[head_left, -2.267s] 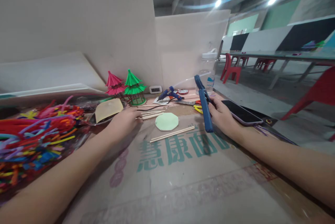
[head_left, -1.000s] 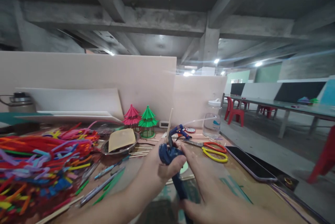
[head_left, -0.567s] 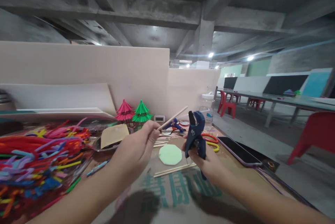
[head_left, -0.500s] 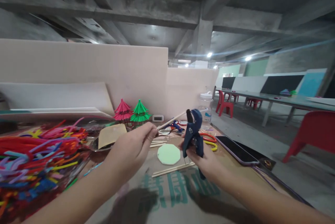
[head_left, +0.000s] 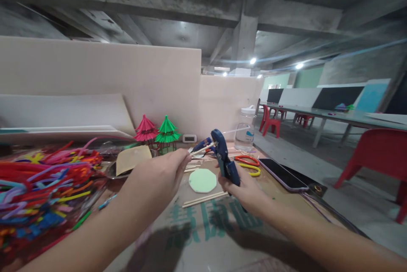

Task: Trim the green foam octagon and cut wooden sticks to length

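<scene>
My left hand (head_left: pixel 168 170) is closed in a pinch round one end of a thin wooden stick (head_left: pixel 203 150), which slants up to the right. My right hand (head_left: pixel 243 185) grips a dark blue hot glue gun (head_left: pixel 224 155). The stick's far end meets the front of the gun; exact contact is hard to make out. A translucent glue stick (head_left: pixel 237 130) juts out behind the gun. Below and between my hands lies a pale green octagonal piece (head_left: pixel 202 180). Two wooden sticks (head_left: pixel 203 200) rest in front of it, and more lie behind it.
Colourful pipe cleaners (head_left: pixel 47 183) heap at left. A red paper tree (head_left: pixel 145 128) and a green one (head_left: pixel 167 130) stand behind, near a small white display (head_left: pixel 189 138). To the right are a water bottle (head_left: pixel 244 130), red-and-yellow handles (head_left: pixel 249 166) and a phone (head_left: pixel 282 174).
The glue gun has tilted and moved left in my right hand, its head now close to the wooden stick's end. My left hand keeps its pinch. The view has shifted slightly.
</scene>
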The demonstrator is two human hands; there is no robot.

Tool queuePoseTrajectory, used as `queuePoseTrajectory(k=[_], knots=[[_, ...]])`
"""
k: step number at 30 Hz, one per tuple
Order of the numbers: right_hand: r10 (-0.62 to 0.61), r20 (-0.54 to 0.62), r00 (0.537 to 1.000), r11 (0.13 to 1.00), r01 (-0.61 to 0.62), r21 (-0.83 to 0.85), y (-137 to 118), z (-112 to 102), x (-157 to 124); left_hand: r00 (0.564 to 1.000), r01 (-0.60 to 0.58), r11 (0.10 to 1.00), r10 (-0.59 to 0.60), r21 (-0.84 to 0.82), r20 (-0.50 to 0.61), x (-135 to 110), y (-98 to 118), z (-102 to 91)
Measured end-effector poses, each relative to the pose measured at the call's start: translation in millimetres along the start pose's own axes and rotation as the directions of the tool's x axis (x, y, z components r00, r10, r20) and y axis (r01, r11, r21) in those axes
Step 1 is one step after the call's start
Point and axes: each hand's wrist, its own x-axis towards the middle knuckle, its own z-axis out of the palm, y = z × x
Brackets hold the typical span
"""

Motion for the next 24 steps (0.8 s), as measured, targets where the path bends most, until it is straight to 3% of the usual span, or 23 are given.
queuePoseTrajectory(k=[6,14,20,24], knots=[[0.016,0.005,1.0,0.998,-0.015,-0.067,0.2,-1.7,0.3,0.998,0.023,0.999,-0.024,-0.035,-0.052,-1.7,-3.8,3.5],[-0.024,-0.016,1.0,0.988,0.021,-0.156,-2.2,-3.5,1.0,0.992,-0.046,0.999,0.043,-0.025,-0.116,-1.5,-5.6,1.5],[0.044,0.009,0.999,0.976,-0.041,-0.214,-0.1,-3.9,0.5,0.993,-0.048,0.995,0.039,-0.084,-0.107,-2.3,-3.6,3.4],[0.009,0.006,1.0,0.955,-0.007,-0.298,-4.4,-6.1,1.0,0.991,-0.058,0.995,0.047,-0.087,-0.125,-3.1,-2.1,2.3]])
